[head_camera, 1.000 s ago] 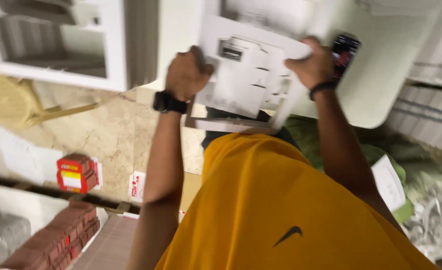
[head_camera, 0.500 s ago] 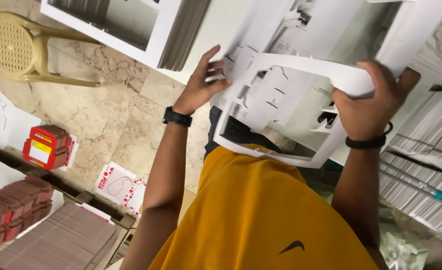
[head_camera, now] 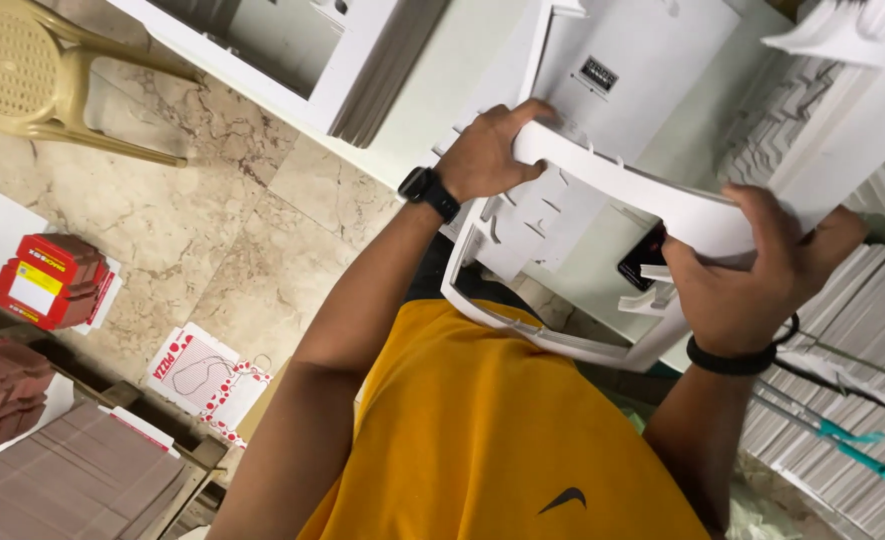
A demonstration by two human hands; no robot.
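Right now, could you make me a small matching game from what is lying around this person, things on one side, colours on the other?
Things:
1. plastic chair
2. small folded box on the floor
3. die-cut cardboard sheet held in both hands
4. shirt on the person

Colours:
A. mustard yellow
B. white
C. beige
D. red

Pairs: 1-C, 2-D, 3-B, 4-A
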